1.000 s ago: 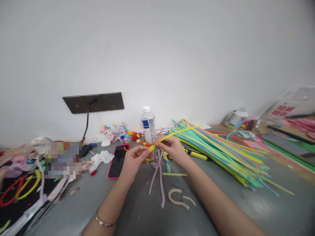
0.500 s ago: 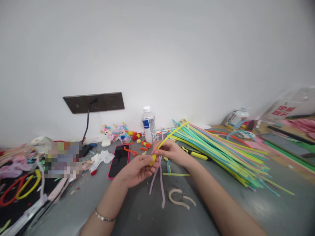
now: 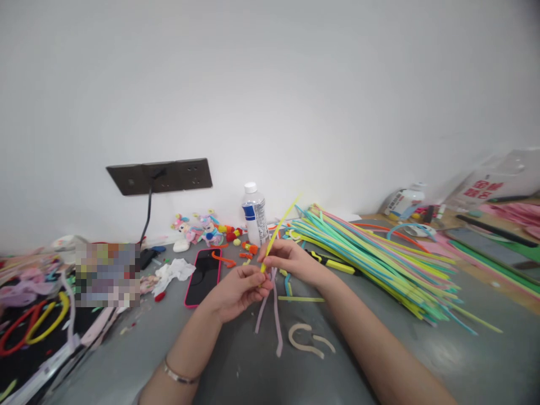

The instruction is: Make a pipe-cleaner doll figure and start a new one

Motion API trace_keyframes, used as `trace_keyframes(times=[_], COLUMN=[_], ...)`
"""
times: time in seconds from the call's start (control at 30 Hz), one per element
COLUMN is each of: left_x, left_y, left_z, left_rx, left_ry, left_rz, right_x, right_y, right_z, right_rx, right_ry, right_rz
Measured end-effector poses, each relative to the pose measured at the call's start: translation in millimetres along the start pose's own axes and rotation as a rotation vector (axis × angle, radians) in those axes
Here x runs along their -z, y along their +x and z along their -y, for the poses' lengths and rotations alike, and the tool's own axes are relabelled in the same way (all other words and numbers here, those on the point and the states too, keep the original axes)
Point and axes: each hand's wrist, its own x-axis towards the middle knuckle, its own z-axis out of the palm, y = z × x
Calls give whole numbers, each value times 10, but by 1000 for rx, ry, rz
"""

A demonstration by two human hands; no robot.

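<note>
Above the middle of the grey table, a yellow pipe cleaner (image 3: 280,225) is pinched between my two hands. The fingers of my left hand (image 3: 242,288) close on its lower end. My right hand (image 3: 289,261) grips it just above, and its free end points up and to the right. Behind and below my hands lie purple pipe cleaners (image 3: 278,332), partly hidden. Nearer to me rest curved beige pieces (image 3: 300,344). A short yellow-green piece (image 3: 301,299) lies beside my right wrist.
A large bundle of coloured pipe cleaners (image 3: 379,264) spreads to the right, with a yellow-and-black tool (image 3: 340,266) beside it. A bottle (image 3: 254,216) stands by the wall. A phone (image 3: 203,277), crumpled tissue (image 3: 172,274) and small figures (image 3: 206,228) lie to the left.
The free end of the yellow pipe cleaner has swung left and more upright. My hands stay almost in place, still gripping it.
</note>
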Motion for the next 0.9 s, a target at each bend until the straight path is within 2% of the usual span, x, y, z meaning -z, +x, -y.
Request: trace_keyframes(times=[0.13, 0.33, 0.5, 0.7, 0.9], left_x=[-16, 23, 37, 2, -22], left_y=[3, 29, 70, 76, 76], left_z=[-13, -31, 15, 20, -1], left_rx=[-109, -323, -425, -459, -471], left_ry=[113, 407, 575, 540, 394], left_rz=[-63, -214, -282, -282, -298], right_x=[3, 44, 71, 62, 15], right_y=[6, 30, 30, 51, 77], right_z=[9, -71, -124, -139, -132], right_rx=[-66, -127, -188, -172, -124], right_ry=[-28, -89, -149, -139, -105], right_rz=[-37, -70, -68, -124, -191])
